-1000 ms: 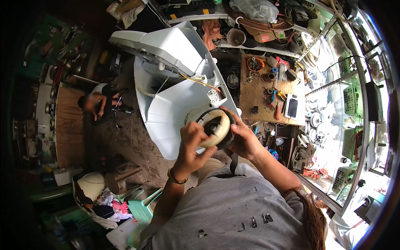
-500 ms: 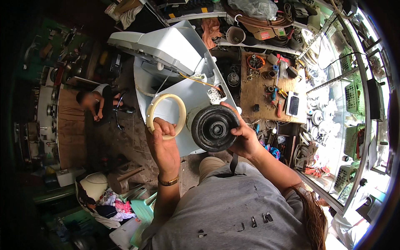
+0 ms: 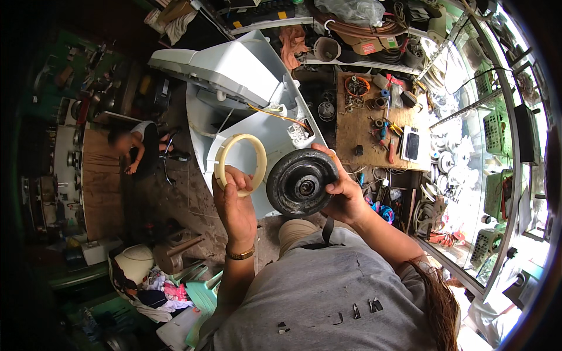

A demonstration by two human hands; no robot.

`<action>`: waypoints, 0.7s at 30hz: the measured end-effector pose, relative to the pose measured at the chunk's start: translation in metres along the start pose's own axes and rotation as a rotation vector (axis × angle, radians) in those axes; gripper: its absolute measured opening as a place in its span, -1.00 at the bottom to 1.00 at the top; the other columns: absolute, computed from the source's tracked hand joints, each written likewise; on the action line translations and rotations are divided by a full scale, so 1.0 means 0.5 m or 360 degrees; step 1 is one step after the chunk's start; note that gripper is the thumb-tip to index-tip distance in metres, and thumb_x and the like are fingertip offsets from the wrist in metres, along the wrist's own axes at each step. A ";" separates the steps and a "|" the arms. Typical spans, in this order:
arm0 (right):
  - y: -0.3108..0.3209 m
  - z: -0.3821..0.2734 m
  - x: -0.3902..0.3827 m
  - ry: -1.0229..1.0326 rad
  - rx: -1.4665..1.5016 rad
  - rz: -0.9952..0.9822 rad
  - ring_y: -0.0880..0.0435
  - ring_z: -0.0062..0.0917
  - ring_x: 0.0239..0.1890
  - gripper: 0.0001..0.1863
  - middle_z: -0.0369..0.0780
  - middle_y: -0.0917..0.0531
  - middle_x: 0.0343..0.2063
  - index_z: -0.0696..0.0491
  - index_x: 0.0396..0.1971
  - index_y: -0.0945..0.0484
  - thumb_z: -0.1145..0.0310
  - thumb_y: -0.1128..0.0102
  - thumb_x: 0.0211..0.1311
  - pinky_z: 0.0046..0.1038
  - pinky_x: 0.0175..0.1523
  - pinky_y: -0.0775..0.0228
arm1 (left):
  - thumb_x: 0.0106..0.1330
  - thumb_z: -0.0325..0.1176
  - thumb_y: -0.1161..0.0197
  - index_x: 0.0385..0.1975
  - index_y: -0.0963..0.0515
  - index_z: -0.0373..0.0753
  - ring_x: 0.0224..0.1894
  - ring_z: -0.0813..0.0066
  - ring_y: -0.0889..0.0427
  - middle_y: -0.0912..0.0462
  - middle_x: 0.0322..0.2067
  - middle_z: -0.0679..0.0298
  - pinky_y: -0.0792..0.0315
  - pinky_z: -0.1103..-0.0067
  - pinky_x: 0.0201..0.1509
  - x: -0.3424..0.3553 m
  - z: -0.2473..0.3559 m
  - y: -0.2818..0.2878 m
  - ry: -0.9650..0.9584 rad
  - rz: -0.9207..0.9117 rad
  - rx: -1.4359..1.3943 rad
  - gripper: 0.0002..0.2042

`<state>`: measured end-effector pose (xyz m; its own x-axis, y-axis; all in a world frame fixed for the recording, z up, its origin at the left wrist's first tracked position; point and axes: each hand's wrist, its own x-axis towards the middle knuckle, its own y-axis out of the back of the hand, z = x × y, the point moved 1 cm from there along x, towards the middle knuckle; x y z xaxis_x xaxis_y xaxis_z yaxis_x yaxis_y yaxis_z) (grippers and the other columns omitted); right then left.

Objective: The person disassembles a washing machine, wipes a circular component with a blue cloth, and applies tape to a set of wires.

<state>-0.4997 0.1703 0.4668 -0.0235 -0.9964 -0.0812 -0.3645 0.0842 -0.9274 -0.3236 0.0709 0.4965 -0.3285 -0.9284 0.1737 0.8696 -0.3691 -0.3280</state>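
My left hand [image 3: 235, 202] holds a cream plastic ring [image 3: 240, 164] by its lower rim, lifted to the left. My right hand [image 3: 344, 190] grips a black round wheel-like part [image 3: 301, 182] with a metal hub at its centre, face toward me. Ring and black part are side by side, nearly touching. Behind them lies a large white plastic appliance housing [image 3: 246, 93] with yellow wires and a white connector [image 3: 297, 136].
A wooden workbench [image 3: 369, 126] with tools, a coil of wire and a phone is at the right. Shelves of parts line the right side. Another person [image 3: 137, 146] crouches at the left on the dirty floor. Cloth and plastic items lie at lower left.
The cream ring has come off the black part: a second ago both hands held them together, now my left hand holds the ring apart to the left.
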 end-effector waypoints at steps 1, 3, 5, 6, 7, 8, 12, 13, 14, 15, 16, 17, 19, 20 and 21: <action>0.000 -0.001 -0.002 -0.0003 0.0005 0.0015 -0.33 -0.32 0.22 -0.09 -0.17 -0.33 0.18 -0.08 0.34 -0.03 0.45 -0.07 -0.18 -0.21 0.28 -0.22 | 0.32 -0.14 -0.11 -0.34 -0.25 -0.13 -0.34 0.56 -0.26 -0.28 -0.36 0.35 -0.26 0.46 -0.02 -0.001 -0.001 -0.002 -0.0001 0.0006 -0.0001 -0.75; 0.001 -0.011 -0.005 -0.0001 0.0008 0.0054 -0.36 -0.30 0.20 -0.05 -0.16 -0.32 0.18 -0.09 0.34 -0.02 0.43 -0.14 -0.21 -0.18 0.25 -0.26 | 0.32 -0.14 -0.11 -0.34 -0.25 -0.13 -0.33 0.55 -0.26 -0.28 -0.37 0.35 -0.26 0.46 -0.03 -0.003 -0.009 -0.010 0.0003 0.0012 -0.0013 -0.75; 0.026 -0.016 -0.006 0.0042 -0.0026 0.0041 -0.37 -0.30 0.20 -0.06 -0.16 -0.33 0.17 -0.07 0.34 -0.02 0.43 -0.13 -0.21 -0.19 0.26 -0.26 | 0.32 -0.15 -0.10 -0.35 -0.25 -0.12 -0.33 0.55 -0.27 -0.28 -0.37 0.35 -0.27 0.47 -0.03 -0.004 -0.017 -0.010 0.0030 0.0020 -0.0035 -0.77; 0.041 -0.021 -0.007 0.0068 -0.0044 0.0041 -0.37 -0.30 0.20 -0.07 -0.16 -0.33 0.17 -0.06 0.33 -0.03 0.43 -0.13 -0.21 -0.20 0.26 -0.26 | 0.32 -0.15 -0.09 -0.36 -0.26 -0.12 -0.33 0.55 -0.28 -0.29 -0.37 0.35 -0.27 0.47 -0.03 -0.005 -0.023 -0.007 0.0049 0.0019 -0.0049 -0.77; 0.058 -0.037 -0.012 0.0040 -0.0082 0.0103 -0.39 -0.31 0.19 -0.08 -0.15 -0.35 0.16 -0.02 0.33 -0.03 0.43 -0.12 -0.20 -0.22 0.25 -0.29 | 0.30 -0.20 -0.08 -0.33 -0.30 -0.14 -0.31 0.54 -0.33 -0.33 -0.35 0.33 -0.27 0.49 -0.02 -0.005 -0.032 0.002 0.0121 0.0033 -0.0094 -0.82; 0.085 -0.050 -0.022 0.0055 -0.0142 0.0197 -0.41 -0.30 0.18 -0.13 -0.14 -0.38 0.14 0.00 0.31 -0.08 0.42 -0.06 -0.17 -0.21 0.23 -0.32 | 0.28 -0.23 -0.08 -0.31 -0.32 -0.16 -0.30 0.54 -0.34 -0.34 -0.34 0.32 -0.28 0.50 -0.02 -0.010 -0.042 0.013 0.0224 0.0036 -0.0074 -0.83; 0.358 -0.070 -0.109 0.0423 -0.0423 0.0923 -0.48 -0.29 0.10 -0.26 -0.13 -0.44 0.08 -0.01 0.23 -0.23 0.42 0.08 -0.15 -0.15 0.12 -0.44 | 0.21 -0.37 -0.05 -0.22 -0.39 -0.23 -0.28 0.56 -0.40 -0.43 -0.33 0.30 -0.29 0.58 -0.06 -0.019 -0.075 0.042 0.0545 -0.0030 0.0134 -0.82; 0.415 -0.071 -0.155 0.0497 -0.0465 0.1242 -0.51 -0.29 0.05 -0.28 -0.14 -0.45 0.06 -0.02 0.22 -0.24 0.43 0.08 -0.14 -0.16 0.06 -0.48 | 0.20 -0.38 -0.05 -0.22 -0.39 -0.24 -0.29 0.57 -0.39 -0.44 -0.34 0.30 -0.29 0.59 -0.06 -0.025 -0.083 0.054 0.0603 -0.0057 0.0221 -0.82; 0.469 -0.068 -0.209 0.0568 -0.0497 0.1559 -0.55 -0.30 0.00 -0.30 -0.14 -0.46 0.04 -0.04 0.21 -0.25 0.45 0.09 -0.12 -0.17 0.01 -0.53 | 0.20 -0.39 -0.04 -0.22 -0.39 -0.24 -0.29 0.58 -0.39 -0.44 -0.35 0.31 -0.30 0.60 -0.07 -0.027 -0.088 0.061 0.0656 -0.0088 0.0314 -0.82; 0.541 -0.056 -0.273 0.0678 -0.0506 0.1764 -0.56 -0.31 -0.05 -0.33 -0.14 -0.47 0.00 -0.05 0.19 -0.27 0.46 0.10 -0.10 -0.23 -0.07 -0.55 | 0.19 -0.42 -0.05 -0.22 -0.40 -0.26 -0.29 0.59 -0.40 -0.47 -0.34 0.32 -0.30 0.60 -0.06 -0.024 -0.091 0.064 0.0695 -0.0138 0.0363 -0.83; 0.611 -0.040 -0.341 0.0797 -0.0512 0.1968 -0.58 -0.33 -0.10 -0.36 -0.14 -0.49 -0.03 -0.06 0.17 -0.29 0.47 0.11 -0.08 -0.30 -0.14 -0.58 | 0.20 -0.43 -0.05 -0.20 -0.40 -0.28 -0.28 0.60 -0.42 -0.48 -0.32 0.32 -0.31 0.61 -0.05 -0.017 -0.101 0.069 0.0712 -0.0218 0.0373 -0.81; 0.666 -0.014 -0.414 0.0847 -0.0586 0.2051 -0.59 -0.34 -0.15 -0.40 -0.14 -0.50 -0.09 -0.04 0.12 -0.32 0.48 0.11 -0.07 -0.34 -0.21 -0.58 | 0.20 -0.43 -0.05 -0.17 -0.41 -0.29 -0.26 0.60 -0.43 -0.49 -0.30 0.31 -0.31 0.61 -0.04 -0.010 -0.114 0.078 0.0729 -0.0294 0.0385 -0.79; 0.728 0.061 -0.564 0.0730 -0.0715 0.2353 -0.59 -0.36 -0.22 -0.46 -0.15 -0.51 -0.21 -0.02 0.05 -0.34 0.48 0.12 -0.06 -0.39 -0.33 -0.56 | 0.24 -0.47 -0.05 -0.05 -0.41 -0.34 -0.19 0.60 -0.48 -0.52 -0.24 0.31 -0.32 0.60 0.03 0.009 -0.128 0.073 0.0760 -0.0415 0.0408 -0.73; 0.740 0.099 -0.623 0.0501 -0.0792 0.2550 -0.58 -0.37 -0.25 -0.49 -0.16 -0.51 -0.26 -0.01 0.03 -0.35 0.48 0.12 -0.06 -0.39 -0.37 -0.55 | 0.26 -0.46 -0.05 -0.03 -0.40 -0.35 -0.18 0.60 -0.49 -0.52 -0.24 0.31 -0.32 0.59 0.05 0.011 -0.131 0.077 0.0767 -0.0464 0.0436 -0.72; 0.753 0.142 -0.696 0.0399 -0.0961 0.2580 -0.57 -0.37 -0.26 -0.48 -0.17 -0.50 -0.29 -0.01 0.03 -0.34 0.48 0.13 -0.07 -0.36 -0.38 -0.54 | 0.28 -0.46 -0.04 -0.01 -0.39 -0.36 -0.17 0.60 -0.49 -0.52 -0.24 0.32 -0.33 0.59 0.06 0.021 -0.139 0.068 0.0761 -0.0550 0.0441 -0.71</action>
<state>-0.5626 0.5492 0.1199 -0.7930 0.1038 -0.6003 -0.0925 0.9534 0.2872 -0.3231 0.0457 0.4228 -0.6785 -0.6986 -0.2272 0.7263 -0.6843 -0.0649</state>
